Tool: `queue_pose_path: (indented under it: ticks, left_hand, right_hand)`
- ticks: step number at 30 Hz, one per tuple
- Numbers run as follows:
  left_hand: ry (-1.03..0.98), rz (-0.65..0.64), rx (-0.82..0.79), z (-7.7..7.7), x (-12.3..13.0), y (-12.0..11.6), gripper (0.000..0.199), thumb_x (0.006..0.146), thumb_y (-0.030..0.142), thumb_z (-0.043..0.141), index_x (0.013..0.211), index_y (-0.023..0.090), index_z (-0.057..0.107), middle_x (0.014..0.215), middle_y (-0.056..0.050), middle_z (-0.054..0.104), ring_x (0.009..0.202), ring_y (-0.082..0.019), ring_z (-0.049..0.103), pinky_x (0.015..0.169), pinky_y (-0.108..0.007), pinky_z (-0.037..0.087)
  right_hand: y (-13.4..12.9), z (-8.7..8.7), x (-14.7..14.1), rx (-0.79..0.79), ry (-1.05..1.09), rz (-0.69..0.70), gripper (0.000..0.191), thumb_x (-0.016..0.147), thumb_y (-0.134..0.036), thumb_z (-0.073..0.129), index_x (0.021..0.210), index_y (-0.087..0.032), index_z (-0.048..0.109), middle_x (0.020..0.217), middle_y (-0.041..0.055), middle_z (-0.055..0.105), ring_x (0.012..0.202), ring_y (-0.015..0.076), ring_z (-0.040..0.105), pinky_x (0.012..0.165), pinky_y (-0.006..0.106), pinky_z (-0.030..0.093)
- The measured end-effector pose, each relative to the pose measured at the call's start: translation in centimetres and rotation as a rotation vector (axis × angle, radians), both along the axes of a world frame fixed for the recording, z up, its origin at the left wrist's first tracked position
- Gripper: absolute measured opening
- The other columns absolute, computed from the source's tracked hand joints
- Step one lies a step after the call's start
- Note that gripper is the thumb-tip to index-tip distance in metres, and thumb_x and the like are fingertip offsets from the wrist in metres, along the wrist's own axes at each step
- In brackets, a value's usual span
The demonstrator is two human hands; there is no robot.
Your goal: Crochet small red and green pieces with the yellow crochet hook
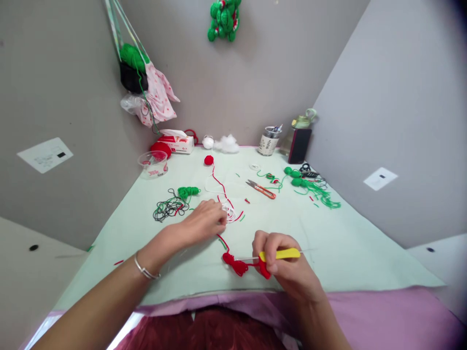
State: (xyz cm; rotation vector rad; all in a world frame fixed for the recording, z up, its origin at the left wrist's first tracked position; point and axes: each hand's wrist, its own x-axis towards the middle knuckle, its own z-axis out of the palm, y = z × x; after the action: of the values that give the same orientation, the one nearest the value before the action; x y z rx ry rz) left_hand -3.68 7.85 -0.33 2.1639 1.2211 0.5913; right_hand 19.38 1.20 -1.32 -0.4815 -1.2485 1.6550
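Observation:
My right hand (286, 260) grips a crochet hook with a yellow handle (288, 253), its thin metal shaft pointing left. The same fingers press a small red crocheted piece (264, 268) beneath the handle. A small bundle of red yarn (235, 264) lies by the hook's tip, joined by a strand to that piece. My left hand (207, 221) is closed low over the table, fingertips partly hidden. A red yarn strand (223, 239) runs from under it to the bundle. Beside its fingers lies a loose coil of white yarn (229, 213).
Orange-handled thread snips (260, 189) lie mid-table. Green crocheted pieces with loose tails (321, 192) are at right, a tangle of dark cord (170, 208) at left. Along the back stand a plastic tub (153, 165), tissue box (178, 144), red yarn ball (208, 160), pen holder (269, 142) and phone (299, 147).

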Motion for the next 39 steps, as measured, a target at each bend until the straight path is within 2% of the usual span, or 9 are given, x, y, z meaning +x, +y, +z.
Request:
queue_pose_path:
  ticks: [8, 12, 15, 17, 25, 28, 33, 35, 39]
  left_hand:
    - [-0.379, 0.177, 0.041, 6.5, -4.7, 1.8, 0.022, 0.097, 0.043, 0.057, 0.092, 0.024, 0.065, 0.096, -0.004, 0.072, 0.094, -0.023, 0.067, 0.087, -0.036, 0.052]
    - [-0.082, 0.007, -0.046, 3.6, -2.2, 0.0, 0.012, 0.084, 0.035, 0.071, 0.078, 0.024, 0.069, 0.091, -0.004, 0.074, 0.094, -0.026, 0.066, 0.092, -0.041, 0.051]
    - [0.004, 0.016, -0.033, 0.3, 0.1, -1.0, 0.013, 0.074, 0.018, 0.07, 0.067, 0.023, 0.06, 0.077, -0.004, 0.067, 0.091, -0.028, 0.061, 0.097, -0.047, 0.047]
    - [0.011, 0.024, -0.038, -0.3, 0.5, -0.9, 0.018, 0.074, 0.015, 0.064, 0.062, 0.023, 0.054, 0.07, -0.003, 0.064, 0.084, -0.026, 0.06, 0.094, -0.046, 0.048]
    - [-0.374, 0.183, 0.063, 7.4, -4.6, 1.4, 0.018, 0.098, 0.038, 0.051, 0.095, 0.022, 0.059, 0.108, -0.007, 0.074, 0.104, -0.024, 0.069, 0.095, -0.039, 0.053]
    - [-0.05, 0.066, 0.014, 5.6, -3.4, 0.3, 0.011, 0.091, 0.03, 0.057, 0.087, 0.023, 0.064, 0.097, -0.005, 0.074, 0.097, -0.025, 0.068, 0.092, -0.04, 0.053]
    - [0.105, 0.044, 0.012, 0.1, 0.2, -1.1, 0.016, 0.071, 0.01, 0.062, 0.063, 0.023, 0.056, 0.072, -0.003, 0.065, 0.086, -0.027, 0.061, 0.095, -0.047, 0.047]
    - [0.097, 0.061, 0.017, 0.6, -0.2, -0.5, 0.015, 0.072, 0.011, 0.06, 0.064, 0.023, 0.056, 0.074, -0.004, 0.066, 0.086, -0.027, 0.061, 0.094, -0.046, 0.047]
    - [-0.026, 0.151, 0.033, 5.7, -3.5, 1.0, 0.009, 0.088, 0.025, 0.057, 0.089, 0.023, 0.065, 0.1, -0.005, 0.075, 0.092, -0.024, 0.065, 0.086, -0.04, 0.05]
  right_hand:
    - [0.1, -0.2, -0.2, -0.01, 0.071, -0.006, 0.014, 0.077, -0.031, 0.093, 0.076, -0.023, 0.082, 0.069, 0.0007, 0.062, 0.055, 0.0103, 0.046, 0.049, 0.023, 0.035]
    - [0.1, -0.2, -0.3, 0.007, 0.052, 0.008, 0.015, 0.078, -0.035, 0.093, 0.082, -0.023, 0.086, 0.069, 0.0014, 0.062, 0.055, 0.0108, 0.048, 0.048, 0.024, 0.036]
    - [-0.1, -0.1, -0.2, 0.007, 0.055, 0.036, 0.014, 0.078, -0.034, 0.092, 0.084, -0.023, 0.087, 0.07, 0.0012, 0.062, 0.056, 0.01, 0.048, 0.049, 0.023, 0.036]
    - [-0.1, -0.1, -0.2, -0.001, 0.06, 0.042, 0.014, 0.079, -0.034, 0.092, 0.084, -0.023, 0.087, 0.071, 0.0012, 0.061, 0.056, 0.0096, 0.049, 0.049, 0.023, 0.036]
    - [0.1, -0.8, -0.2, -0.085, 0.223, 0.102, 0.014, 0.08, -0.034, 0.091, 0.084, -0.023, 0.085, 0.07, -0.0028, 0.055, 0.048, 0.0054, 0.044, 0.041, 0.018, 0.037]
    - [0.1, -0.8, -0.3, -0.104, 0.235, 0.073, 0.015, 0.078, -0.033, 0.093, 0.082, -0.022, 0.083, 0.069, -0.0026, 0.055, 0.051, 0.0062, 0.046, 0.043, 0.017, 0.039]
    - [0.1, -0.5, -0.4, -0.119, 0.23, 0.068, 0.013, 0.081, -0.032, 0.09, 0.085, -0.021, 0.083, 0.069, -0.0025, 0.056, 0.05, 0.0061, 0.051, 0.044, 0.017, 0.04]
    - [0.1, -0.4, -0.3, -0.126, 0.233, 0.09, 0.011, 0.083, -0.03, 0.089, 0.085, -0.021, 0.083, 0.071, -0.0024, 0.058, 0.049, 0.0056, 0.053, 0.044, 0.017, 0.041]
    - [0.1, -0.3, -0.3, -0.139, 0.253, 0.092, 0.009, 0.083, -0.025, 0.089, 0.082, -0.021, 0.081, 0.072, -0.0027, 0.059, 0.05, 0.0067, 0.059, 0.047, 0.019, 0.044]
